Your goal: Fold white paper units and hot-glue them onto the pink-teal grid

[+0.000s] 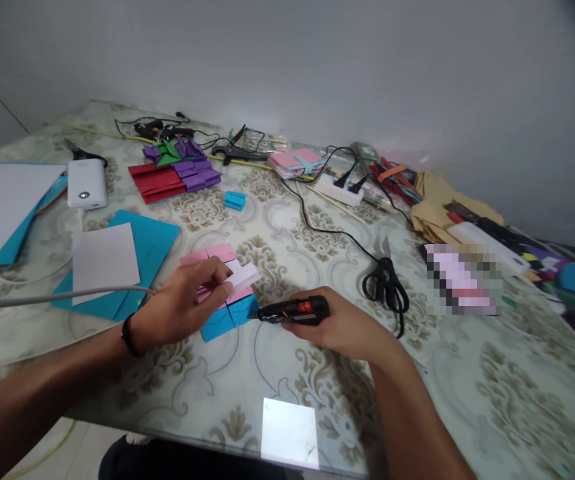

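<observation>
My left hand (pixel 180 300) pinches a folded pale strip of paper (pixel 244 276) between thumb and fingers. It is over a set of folded paper pieces, with pink paper (pixel 221 252) behind and blue paper (pixel 216 325) in front. In my right hand (pixel 337 323) is a black hot glue gun (pixel 292 309) with an orange part. Its nozzle points left, at the right edge of the blue paper; whether it touches is hard to tell. Part of the pink paper is hidden under my left hand.
Black scissors (pixel 386 283) and a cord lie to the right. A white power bank (pixel 86 183), blue sheets (pixel 154 243) and a pale square sheet (pixel 104 257) are left. Behind are red folded paper (pixel 154 183), a small blue roll (pixel 235 200) and a power strip (pixel 340 190).
</observation>
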### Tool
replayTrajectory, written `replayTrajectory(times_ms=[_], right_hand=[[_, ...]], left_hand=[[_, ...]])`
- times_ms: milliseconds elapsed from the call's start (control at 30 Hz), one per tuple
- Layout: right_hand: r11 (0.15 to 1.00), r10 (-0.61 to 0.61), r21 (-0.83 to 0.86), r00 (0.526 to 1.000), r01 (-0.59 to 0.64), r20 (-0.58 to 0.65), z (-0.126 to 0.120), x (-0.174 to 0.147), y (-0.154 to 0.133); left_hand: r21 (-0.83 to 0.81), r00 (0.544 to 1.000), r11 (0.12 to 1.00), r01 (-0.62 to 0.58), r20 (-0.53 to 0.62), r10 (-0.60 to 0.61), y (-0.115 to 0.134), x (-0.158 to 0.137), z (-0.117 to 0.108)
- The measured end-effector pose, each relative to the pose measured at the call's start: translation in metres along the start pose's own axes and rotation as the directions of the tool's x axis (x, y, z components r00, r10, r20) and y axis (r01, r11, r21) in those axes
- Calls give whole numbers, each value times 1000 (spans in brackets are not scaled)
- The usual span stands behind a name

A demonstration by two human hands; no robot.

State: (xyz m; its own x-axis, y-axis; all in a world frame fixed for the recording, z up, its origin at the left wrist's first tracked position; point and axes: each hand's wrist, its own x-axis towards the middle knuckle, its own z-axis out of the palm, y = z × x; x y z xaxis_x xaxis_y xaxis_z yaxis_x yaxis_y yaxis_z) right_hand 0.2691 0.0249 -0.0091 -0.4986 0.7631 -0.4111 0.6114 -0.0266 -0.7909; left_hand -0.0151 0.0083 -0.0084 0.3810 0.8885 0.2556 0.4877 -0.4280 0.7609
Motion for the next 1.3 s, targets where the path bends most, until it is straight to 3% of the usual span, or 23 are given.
replayTrajectory(times_ms=[667, 1300], right_hand=[[995, 95, -27, 994, -97, -57, -12, -4, 5], [999, -44, -31, 999, 43, -20, -17, -8, 2]], left_hand=[[-15, 1000, 1000, -13, 5, 13, -1, 1, 0], [-17, 1000, 1000, -8, 5, 8, 1, 0, -1]])
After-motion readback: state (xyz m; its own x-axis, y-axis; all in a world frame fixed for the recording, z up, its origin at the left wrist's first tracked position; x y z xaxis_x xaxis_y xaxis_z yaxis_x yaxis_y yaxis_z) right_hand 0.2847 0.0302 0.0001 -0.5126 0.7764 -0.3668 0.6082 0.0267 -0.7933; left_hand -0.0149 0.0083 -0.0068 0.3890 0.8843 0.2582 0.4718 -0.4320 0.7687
